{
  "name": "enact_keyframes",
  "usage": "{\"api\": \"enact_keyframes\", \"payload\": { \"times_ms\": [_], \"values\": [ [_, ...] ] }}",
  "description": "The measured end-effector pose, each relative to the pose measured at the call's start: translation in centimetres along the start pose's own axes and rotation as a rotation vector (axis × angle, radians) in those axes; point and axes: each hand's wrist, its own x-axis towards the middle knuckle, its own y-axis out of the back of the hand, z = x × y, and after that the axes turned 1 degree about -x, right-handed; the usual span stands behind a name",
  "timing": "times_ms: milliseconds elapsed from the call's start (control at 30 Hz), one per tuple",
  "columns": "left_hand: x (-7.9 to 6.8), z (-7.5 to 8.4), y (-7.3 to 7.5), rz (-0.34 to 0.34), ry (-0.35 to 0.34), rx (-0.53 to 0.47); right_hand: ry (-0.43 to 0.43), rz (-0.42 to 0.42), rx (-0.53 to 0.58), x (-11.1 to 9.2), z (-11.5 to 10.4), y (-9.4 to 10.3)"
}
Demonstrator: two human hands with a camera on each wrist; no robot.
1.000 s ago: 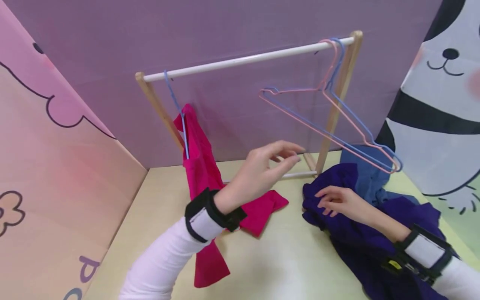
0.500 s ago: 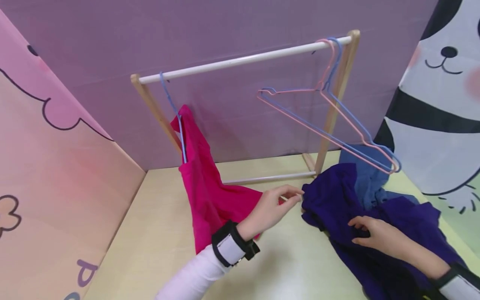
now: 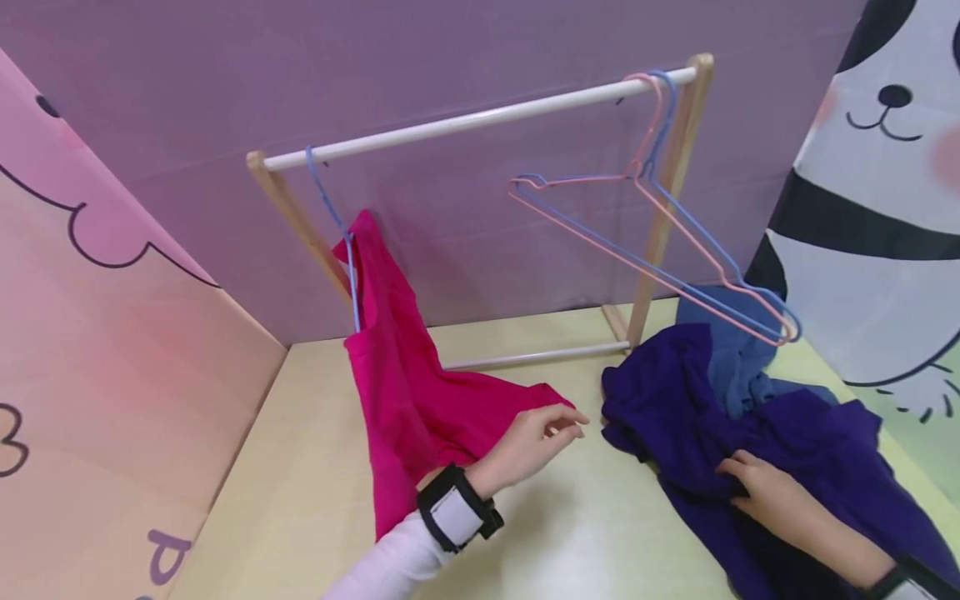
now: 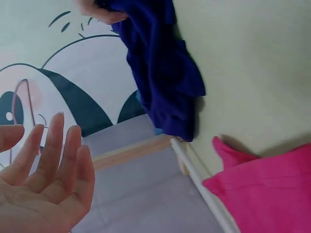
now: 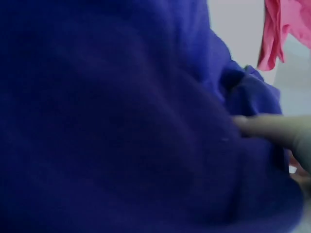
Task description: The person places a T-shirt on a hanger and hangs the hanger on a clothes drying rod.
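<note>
My right hand [image 3: 780, 496] pinches a fold of the crumpled dark purple garment [image 3: 667, 400] between thumb and fingers. In the right wrist view the purple cloth [image 5: 146, 121] fills most of the picture, with one finger [image 5: 267, 127] pressed against it. My left hand [image 3: 528, 446] hovers over the table in front of the bright pink garment [image 3: 405, 392], palm visible and fingers loosely bent in the left wrist view, holding nothing. That pink garment hangs from a blue hanger [image 3: 354, 283] at the rack's left end, its lower part lying on the table.
A small clothes rack has a white rail [image 3: 480, 121] and wooden legs. At its right end hang a pink hanger [image 3: 651, 137] and another blue hanger [image 3: 701, 225], without clothes. A blue garment [image 3: 738, 358] lies behind the purple one. Printed walls [image 3: 135, 267] enclose the table.
Both hands have come down from near the rack. The left has moved lower, staying beside the pink garment; the right has moved down and right and taken hold of the purple garment.
</note>
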Motion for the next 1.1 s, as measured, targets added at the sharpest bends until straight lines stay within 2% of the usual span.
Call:
{"api": "enact_keyframes", "payload": {
  "times_ms": [233,433,733,1100],
  "values": [
    [-0.7,-1.0,0.0,-0.035,0.025,0.006,-0.004,0.091,0.028,0.2,0.4,1.0],
    [-0.9,-1.9,0.1,-0.05,0.027,0.003,0.038,0.151,0.104,0.9,0.1,3.3],
    [-1.2,-2.5,0.5,-0.056,0.042,-0.003,0.079,0.181,0.256,2.1,-1.0,7.2],
    [-1.4,-2.7,1.1,-0.054,0.023,0.011,0.123,0.245,0.303,4.8,-3.5,11.4]
  ]
}}
